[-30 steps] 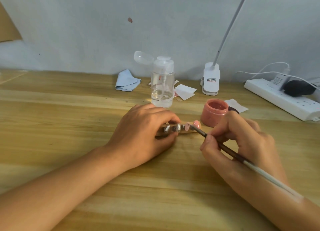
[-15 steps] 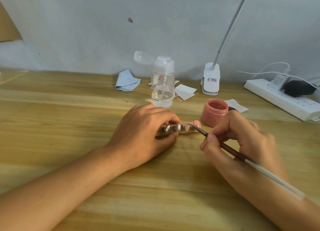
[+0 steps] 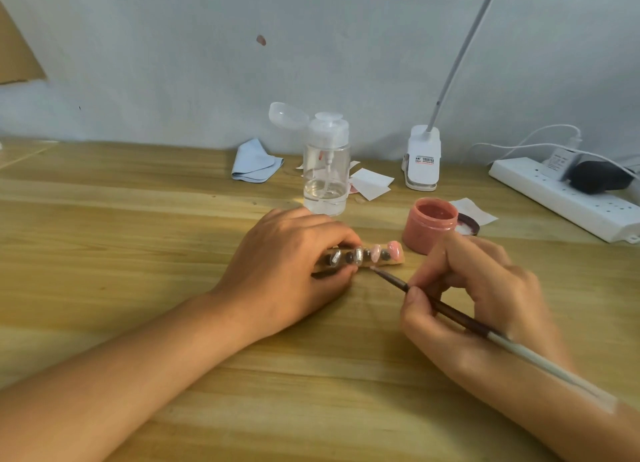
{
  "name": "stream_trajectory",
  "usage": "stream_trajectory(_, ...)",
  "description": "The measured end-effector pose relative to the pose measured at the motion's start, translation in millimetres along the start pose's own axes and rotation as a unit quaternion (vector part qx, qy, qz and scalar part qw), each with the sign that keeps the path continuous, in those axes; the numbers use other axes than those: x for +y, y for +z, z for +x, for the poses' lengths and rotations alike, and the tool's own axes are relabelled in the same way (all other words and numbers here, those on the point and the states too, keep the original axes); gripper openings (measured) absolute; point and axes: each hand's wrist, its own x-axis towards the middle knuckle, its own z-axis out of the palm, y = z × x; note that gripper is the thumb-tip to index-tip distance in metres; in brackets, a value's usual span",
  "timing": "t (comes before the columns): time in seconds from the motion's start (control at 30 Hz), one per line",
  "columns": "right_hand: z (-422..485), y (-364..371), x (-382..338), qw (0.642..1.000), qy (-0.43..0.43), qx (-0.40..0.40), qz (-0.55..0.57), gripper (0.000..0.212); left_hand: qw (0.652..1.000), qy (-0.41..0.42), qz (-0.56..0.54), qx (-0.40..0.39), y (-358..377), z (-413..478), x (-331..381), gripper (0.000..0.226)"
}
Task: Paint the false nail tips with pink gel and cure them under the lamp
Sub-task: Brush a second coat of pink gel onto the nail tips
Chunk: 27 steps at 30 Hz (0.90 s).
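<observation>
Left hand [image 3: 287, 264] lies low on the wooden table [image 3: 138, 219], fingers curled over one end of a wooden holder strip [image 3: 389, 262] with the thumb against its near edge, gripping it flat. The strip carries false nail tips [image 3: 375, 253] in a row. Four are in view: two pink at the free right end, two clear nearer the fingers; any under the hand are hidden. Right hand [image 3: 485, 288], slightly blurred, pinches one nail brush [image 3: 450, 314] pen-style between thumb and fingers. The bristle tip sits just beside the strip's near edge; contact unclear. One open jar of pink gel [image 3: 434, 224] stands just behind the right hand, one lid [image 3: 469, 227] beside it. Farther back: one pump bottle [image 3: 325, 171], one blue cloth [image 3: 254, 162], one clip lamp [image 3: 423, 157], one power strip [image 3: 561, 198].
</observation>
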Motion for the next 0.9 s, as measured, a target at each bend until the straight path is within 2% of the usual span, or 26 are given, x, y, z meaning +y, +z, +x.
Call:
stream_trajectory(0.17, -0.4, -0.4, -0.2, 0.999, -0.002, 0.035, -0.014, 0.011, 1.000, -0.004, -0.001, 0.004, 0.7, 0.1, -0.6, 0.018)
stream_trajectory(0.33, 1.7, 1.5, 1.9, 1.000, 0.008, 0.021, -0.020, 0.010, 1.000, -0.002, -0.002, 0.007, 0.3, 0.1, 0.4, 0.016)
stream_trajectory(0.43, -0.4, 0.2, 4.1, 1.000, 0.015, 0.007, 0.015, 0.009, 1.000, -0.004, -0.001, -0.001, -0.5, -0.3, -0.5, 0.017)
stream_trajectory(0.63, 0.2, 1.3, 6.8, 0.999, 0.023, 0.049, 0.008, 0.007, 1.000, -0.007, -0.003, 0.002, 0.1, -0.2, 0.2, 0.018)
stream_trajectory(0.77, 0.7, 2.2, 6.9, 0.999, 0.027, 0.031, -0.007, 0.010, 1.000, -0.007, -0.005, 0.001, -0.4, -0.2, -0.5, 0.018)
stream_trajectory(0.9, -0.7, -1.3, 5.0, 0.998, 0.040, 0.013, 0.055, 0.010, 1.000, -0.014, -0.003, -0.005, 0.6, 0.1, -1.8, 0.018)
